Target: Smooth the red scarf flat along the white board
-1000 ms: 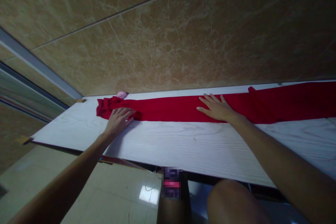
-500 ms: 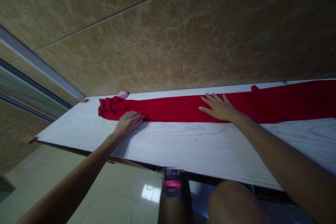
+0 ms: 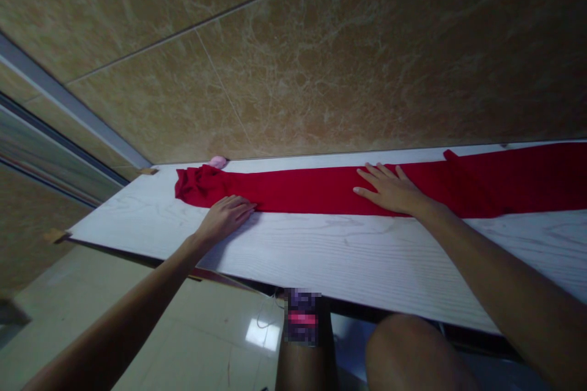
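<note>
Left hand, left of centre, fingers curled at the near edge of a long red fabric strip, grip impossible to tell; right hand, right of centre, splayed flat on it, clutching nothing. Lengthwise it spans left to right, crumpled end nearer the left, across white wood-grained board.

Single head cam is looking forward and down from above the wearer's knees, facing the tan wall, sitting near the white tabletop, framing left hand and right hand mid-view.
</note>
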The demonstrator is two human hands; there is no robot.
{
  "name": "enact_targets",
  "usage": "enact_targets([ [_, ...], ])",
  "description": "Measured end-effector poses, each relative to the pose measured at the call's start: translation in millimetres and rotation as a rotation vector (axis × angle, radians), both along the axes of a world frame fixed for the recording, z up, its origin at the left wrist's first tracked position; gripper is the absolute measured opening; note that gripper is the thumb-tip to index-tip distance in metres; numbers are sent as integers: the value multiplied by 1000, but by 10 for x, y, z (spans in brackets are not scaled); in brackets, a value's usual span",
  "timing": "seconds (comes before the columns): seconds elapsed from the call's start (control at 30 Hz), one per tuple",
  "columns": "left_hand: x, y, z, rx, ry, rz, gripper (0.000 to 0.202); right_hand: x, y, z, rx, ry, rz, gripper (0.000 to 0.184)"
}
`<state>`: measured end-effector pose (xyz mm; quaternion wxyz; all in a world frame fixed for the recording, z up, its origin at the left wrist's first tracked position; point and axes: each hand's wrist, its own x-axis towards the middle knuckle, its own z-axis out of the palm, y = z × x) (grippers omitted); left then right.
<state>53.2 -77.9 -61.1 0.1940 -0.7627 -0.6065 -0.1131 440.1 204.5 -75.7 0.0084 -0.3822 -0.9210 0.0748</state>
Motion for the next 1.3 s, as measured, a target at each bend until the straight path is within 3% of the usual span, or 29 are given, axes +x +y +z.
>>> enact_targets([
  [0.2, 9, -52, 40, 14, -31, -48, 35, 2, -10, 11, -8, 18, -1, 87],
  [0.3, 72, -30, 90, 0, -43, -2, 40, 4, -5, 15, -18, 4, 0, 88],
  [0.47, 432, 352, 142, -14, -168, 109, 47, 14, 33, -18, -11, 19, 24, 91],
  [0.63, 809, 799, 18, -330, -297, 186, 65, 16, 33, -27, -9, 32, 15, 91],
  [0.73, 866, 829, -38, -510, -254, 194, 68, 12, 17, -11, -5, 33, 15, 91],
  [0.87, 850, 810, 33, -621, -237, 195, 76, 8, 12, 5, -15, 25, 16, 92],
  [0.97, 955, 922, 87, -563, -279, 170, 69, 6, 9, 10, -22, 19, 13, 92],
  [1.07, 1181, 1069, 52, -492, -320, 97, 65, 3, -1, 20, -23, 19, 15, 92],
  [1.3, 1513, 1111, 4, -575, -278, 81, 73, -3, -18, 44, -37, 35, 14, 92],
])
